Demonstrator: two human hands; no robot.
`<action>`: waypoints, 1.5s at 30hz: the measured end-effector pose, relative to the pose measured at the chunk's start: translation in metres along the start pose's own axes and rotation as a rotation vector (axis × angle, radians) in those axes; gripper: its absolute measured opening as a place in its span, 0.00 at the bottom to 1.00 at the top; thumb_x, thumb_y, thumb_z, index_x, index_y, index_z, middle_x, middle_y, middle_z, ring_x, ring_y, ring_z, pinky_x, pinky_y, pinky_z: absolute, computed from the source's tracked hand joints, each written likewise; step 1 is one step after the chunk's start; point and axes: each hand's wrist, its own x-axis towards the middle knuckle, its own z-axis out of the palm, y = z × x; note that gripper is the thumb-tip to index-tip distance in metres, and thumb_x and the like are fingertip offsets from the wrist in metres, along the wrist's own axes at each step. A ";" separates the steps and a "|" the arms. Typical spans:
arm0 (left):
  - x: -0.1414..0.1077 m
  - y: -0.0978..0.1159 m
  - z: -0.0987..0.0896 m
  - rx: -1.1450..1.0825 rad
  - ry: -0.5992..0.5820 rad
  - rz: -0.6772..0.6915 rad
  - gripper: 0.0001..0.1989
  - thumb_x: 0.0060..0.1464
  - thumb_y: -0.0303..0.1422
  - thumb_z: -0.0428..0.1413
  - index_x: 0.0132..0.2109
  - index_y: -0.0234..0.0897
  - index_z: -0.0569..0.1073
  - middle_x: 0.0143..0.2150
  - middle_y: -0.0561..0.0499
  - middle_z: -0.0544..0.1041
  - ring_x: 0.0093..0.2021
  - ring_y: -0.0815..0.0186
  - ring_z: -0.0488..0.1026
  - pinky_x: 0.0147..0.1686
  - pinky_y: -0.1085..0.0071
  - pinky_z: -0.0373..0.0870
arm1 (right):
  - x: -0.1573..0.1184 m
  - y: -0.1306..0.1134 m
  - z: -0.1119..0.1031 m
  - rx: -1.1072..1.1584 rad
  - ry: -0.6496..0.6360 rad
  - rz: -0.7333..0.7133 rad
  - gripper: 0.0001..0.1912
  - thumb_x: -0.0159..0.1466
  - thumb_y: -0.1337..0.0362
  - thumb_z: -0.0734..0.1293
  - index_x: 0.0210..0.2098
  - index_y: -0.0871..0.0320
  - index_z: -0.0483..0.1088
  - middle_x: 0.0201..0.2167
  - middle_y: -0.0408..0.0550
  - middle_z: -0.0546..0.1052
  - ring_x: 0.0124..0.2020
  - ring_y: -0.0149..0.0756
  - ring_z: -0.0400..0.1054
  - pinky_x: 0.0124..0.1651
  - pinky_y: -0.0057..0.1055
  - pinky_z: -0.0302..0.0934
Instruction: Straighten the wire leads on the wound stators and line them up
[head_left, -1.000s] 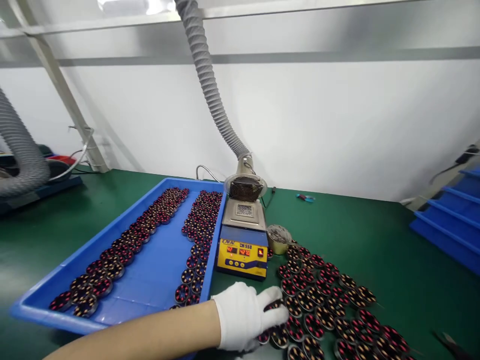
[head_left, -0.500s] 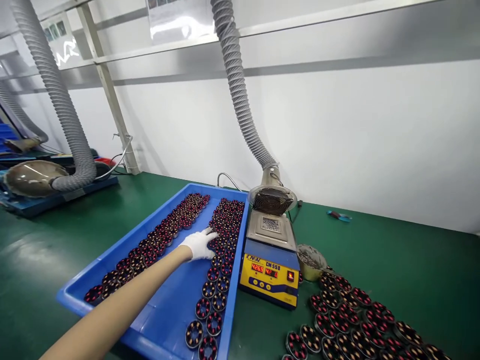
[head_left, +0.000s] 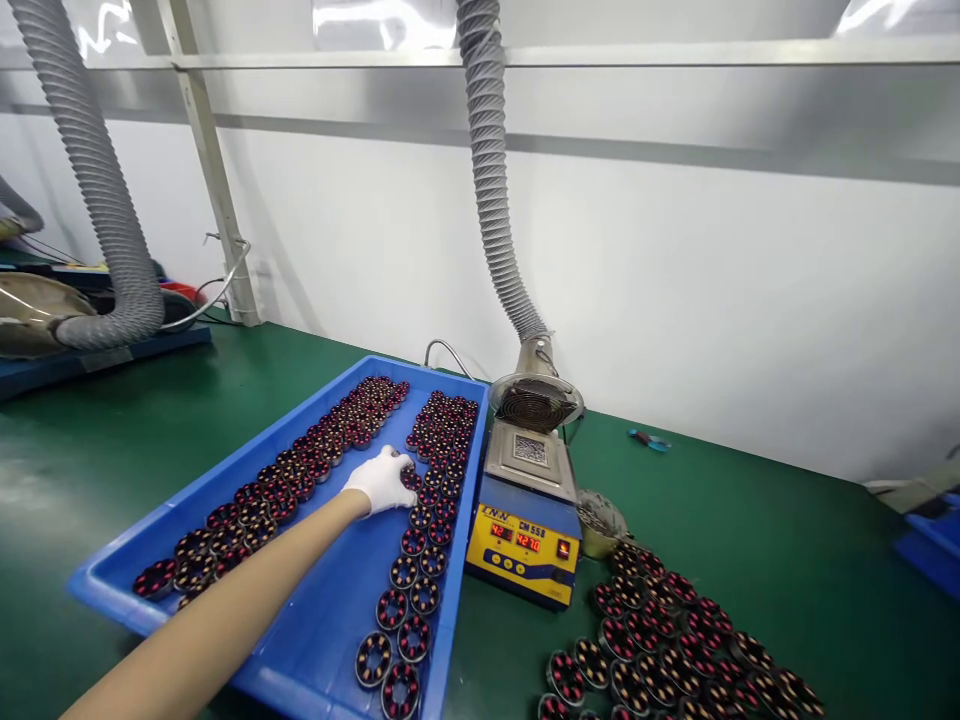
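My left hand (head_left: 384,482), in a white glove, reaches in from the lower left over the blue tray (head_left: 296,690). Its fingers and thumb are curled round a small round part (head_left: 410,478) at the left edge of the right-hand group of parts (head_left: 442,440). These dark rings carry red or tan pieces inside. A second band of rings (head_left: 277,490) runs along the tray's left side, with bare blue tray floor between the two groups. My right hand is out of view.
Right of the tray stands a yellow and blue heating unit (head_left: 523,550) under an extraction hose (head_left: 491,190). Beside it are a round tin (head_left: 600,525) and many loose rings (head_left: 675,640). Cutters (head_left: 649,440) lie farther back on the green table (head_left: 720,510).
My left hand's fingers, spread over the rings before, have drawn in round one part at the group's left edge. The view has turned slightly to the right.
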 end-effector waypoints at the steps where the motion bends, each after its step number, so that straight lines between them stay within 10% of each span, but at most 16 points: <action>1: -0.002 0.002 0.000 -0.002 -0.002 -0.013 0.24 0.55 0.41 0.58 0.56 0.37 0.62 0.57 0.42 0.61 0.48 0.54 0.67 0.47 0.52 0.68 | 0.000 -0.001 -0.002 -0.020 -0.011 -0.003 0.24 0.64 0.58 0.55 0.29 0.58 0.80 0.21 0.47 0.76 0.32 0.43 0.76 0.29 0.32 0.61; 22: 0.008 -0.008 -0.010 -0.057 -0.142 0.172 0.24 0.52 0.33 0.62 0.54 0.37 0.65 0.59 0.42 0.60 0.49 0.55 0.67 0.48 0.54 0.69 | -0.001 0.005 0.003 -0.160 0.084 -0.146 0.17 0.62 0.67 0.59 0.31 0.46 0.78 0.20 0.41 0.77 0.25 0.39 0.75 0.25 0.30 0.65; 31: 0.010 -0.016 -0.003 -0.126 -0.066 0.155 0.18 0.49 0.33 0.64 0.47 0.35 0.69 0.53 0.44 0.66 0.44 0.58 0.69 0.44 0.57 0.70 | 0.003 -0.005 -0.002 -0.216 0.037 -0.171 0.15 0.59 0.69 0.60 0.33 0.47 0.78 0.23 0.45 0.79 0.26 0.43 0.75 0.25 0.34 0.67; 37: -0.007 -0.027 -0.035 -0.237 0.137 0.294 0.18 0.44 0.30 0.65 0.43 0.34 0.71 0.45 0.47 0.71 0.49 0.55 0.67 0.51 0.54 0.64 | 0.004 -0.023 -0.014 -0.231 -0.011 -0.108 0.22 0.64 0.65 0.54 0.31 0.52 0.80 0.23 0.43 0.79 0.31 0.41 0.77 0.31 0.32 0.66; 41: -0.046 0.014 -0.059 -0.300 0.220 0.497 0.23 0.39 0.36 0.62 0.46 0.41 0.71 0.51 0.51 0.65 0.53 0.57 0.64 0.54 0.67 0.62 | -0.006 -0.036 -0.025 -0.212 -0.028 0.006 0.23 0.67 0.63 0.52 0.36 0.52 0.79 0.30 0.40 0.79 0.39 0.42 0.75 0.34 0.33 0.65; 45: -0.095 0.087 -0.051 -0.228 -0.061 0.720 0.21 0.31 0.33 0.67 0.37 0.52 0.73 0.52 0.59 0.63 0.40 0.64 0.71 0.42 0.72 0.69 | -0.048 -0.051 -0.058 -0.184 -0.050 0.099 0.14 0.67 0.60 0.57 0.45 0.49 0.72 0.47 0.43 0.75 0.46 0.38 0.70 0.40 0.33 0.67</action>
